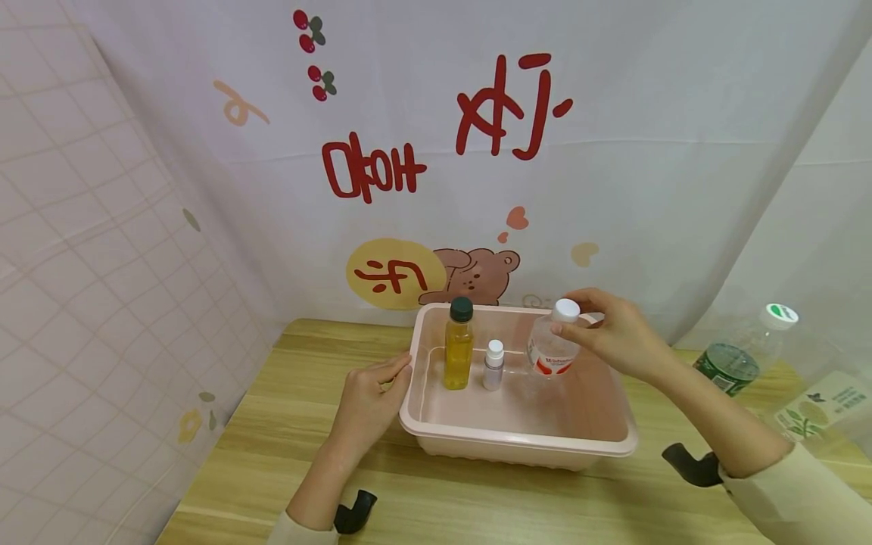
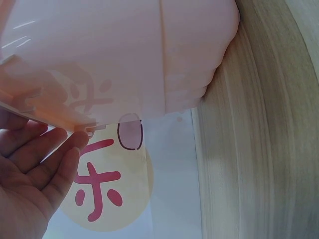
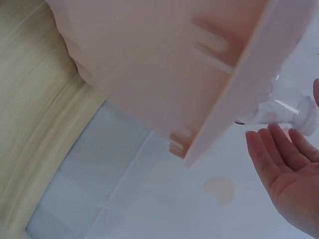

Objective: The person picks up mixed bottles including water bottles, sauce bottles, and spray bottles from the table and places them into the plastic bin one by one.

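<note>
Bottle (image 1: 550, 342), clear with white cap (image 1: 567, 308) and red-patterned label (image 1: 550, 365), is pinched by right fingers (image 1: 589, 299); left fingers (image 1: 388, 372) touch the tub (image 1: 511, 437).

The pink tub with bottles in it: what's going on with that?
A person is handling a clear bottle: their right hand holds it near its white cap, at the right side of the pink tub. Their left hand touches the tub's left rim. A bottle of yellow liquid and a small white-capped bottle stand inside. I can't tell whether the clear bottle touches the tub's floor.
</note>
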{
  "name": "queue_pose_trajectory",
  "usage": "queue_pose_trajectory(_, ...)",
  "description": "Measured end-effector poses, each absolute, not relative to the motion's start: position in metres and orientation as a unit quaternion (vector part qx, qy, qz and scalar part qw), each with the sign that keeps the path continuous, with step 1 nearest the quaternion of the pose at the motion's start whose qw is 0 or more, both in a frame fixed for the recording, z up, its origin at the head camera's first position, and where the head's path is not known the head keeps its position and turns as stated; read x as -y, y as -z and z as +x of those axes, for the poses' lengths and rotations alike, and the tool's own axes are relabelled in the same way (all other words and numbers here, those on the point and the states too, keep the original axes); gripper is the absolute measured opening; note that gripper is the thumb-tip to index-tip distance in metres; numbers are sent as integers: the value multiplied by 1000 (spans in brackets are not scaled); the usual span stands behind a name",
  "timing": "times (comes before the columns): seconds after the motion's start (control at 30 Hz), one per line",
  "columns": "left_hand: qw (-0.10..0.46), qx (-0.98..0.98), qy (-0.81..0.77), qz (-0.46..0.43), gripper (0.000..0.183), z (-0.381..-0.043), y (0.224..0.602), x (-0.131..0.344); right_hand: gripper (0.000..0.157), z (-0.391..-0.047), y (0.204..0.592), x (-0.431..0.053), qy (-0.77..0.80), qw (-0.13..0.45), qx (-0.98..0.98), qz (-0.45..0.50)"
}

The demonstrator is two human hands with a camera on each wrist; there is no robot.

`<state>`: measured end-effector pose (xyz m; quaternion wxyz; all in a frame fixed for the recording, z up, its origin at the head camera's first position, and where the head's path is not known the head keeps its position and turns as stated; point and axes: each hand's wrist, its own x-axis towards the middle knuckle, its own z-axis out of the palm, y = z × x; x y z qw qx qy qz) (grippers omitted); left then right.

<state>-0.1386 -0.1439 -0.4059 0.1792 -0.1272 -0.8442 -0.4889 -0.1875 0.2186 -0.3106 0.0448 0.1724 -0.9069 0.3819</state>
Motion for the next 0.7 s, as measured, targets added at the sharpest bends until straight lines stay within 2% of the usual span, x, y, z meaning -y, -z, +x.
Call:
queue_pose_trajectory(0.3,174,847,488,-121,27,-137,406,145,55,-176,296,-231,-364,41,919,146)
queue_pose_trajectory(0.7,176,847,485,-128,27,-138,405,145,57,-157,287,-268,-345,88,924,138)
